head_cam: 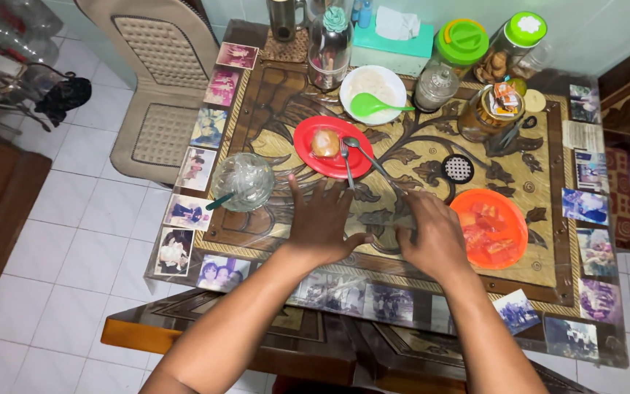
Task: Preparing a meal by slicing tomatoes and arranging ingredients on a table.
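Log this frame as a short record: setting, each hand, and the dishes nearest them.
setting: glass-topped carved wooden table with photographs under the glass
left hand: flat on the glass, fingers spread, holding nothing
right hand: knuckles up, fingers curled on the glass; grip unclear
ahead of hands: round red plate bearing a bun, a fork and a spoon
right of right hand: orange plate of red pieces
left of left hand: clear glass bowl

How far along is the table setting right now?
Already set: a red plate with a bun, fork and spoon, a white bowl with a green spoon, an orange plate of food. In hand: left hand flat on the glass tabletop, right hand beside it. Nothing looks eaten.
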